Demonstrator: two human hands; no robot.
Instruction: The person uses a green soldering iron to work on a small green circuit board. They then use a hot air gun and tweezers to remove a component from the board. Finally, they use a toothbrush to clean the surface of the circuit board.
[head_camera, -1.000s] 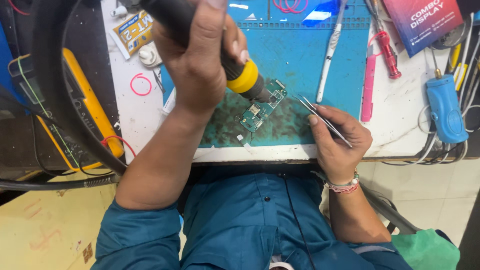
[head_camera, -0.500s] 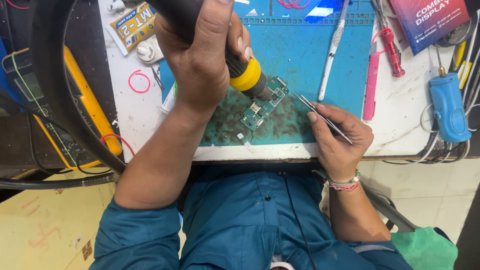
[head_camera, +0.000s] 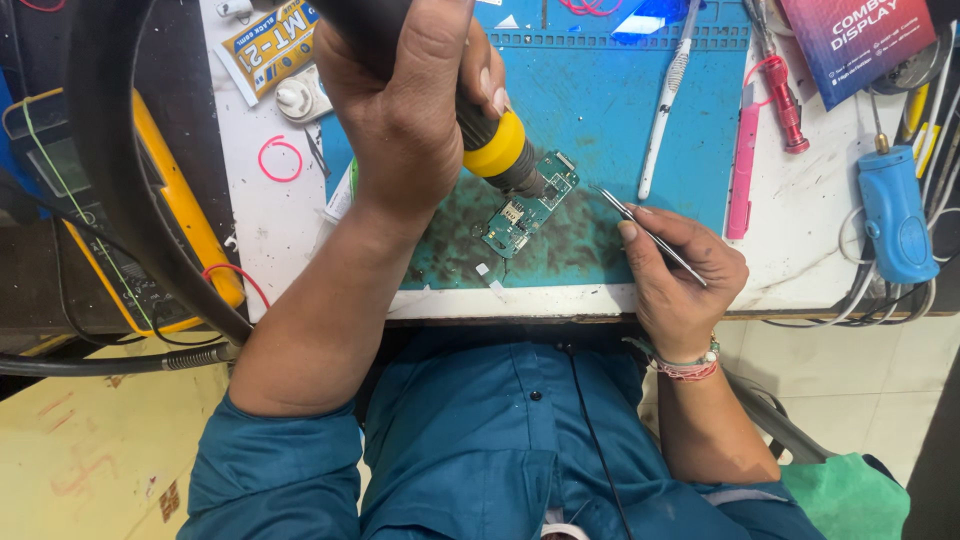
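Observation:
My left hand (head_camera: 405, 110) grips a hot-air tool (head_camera: 495, 150) with a black handle, a yellow collar and a dark nozzle. The nozzle points down at a small green circuit board (head_camera: 525, 215) lying on a blue work mat (head_camera: 600, 110). My right hand (head_camera: 680, 275) rests on the table's front edge and holds thin metal tweezers (head_camera: 640, 225). The tweezer tips point up-left and stay a little to the right of the board, not touching it.
A thick black hose (head_camera: 120, 180) curves down the left side over a yellow multimeter (head_camera: 170, 220). A white brush (head_camera: 668, 90), a pink tool (head_camera: 742, 165), a red-handled tool (head_camera: 785, 110) and a blue device (head_camera: 895, 215) with cables lie at the right.
The nozzle has stayed over the board with only slight shifting. My right hand with the tweezers has barely moved.

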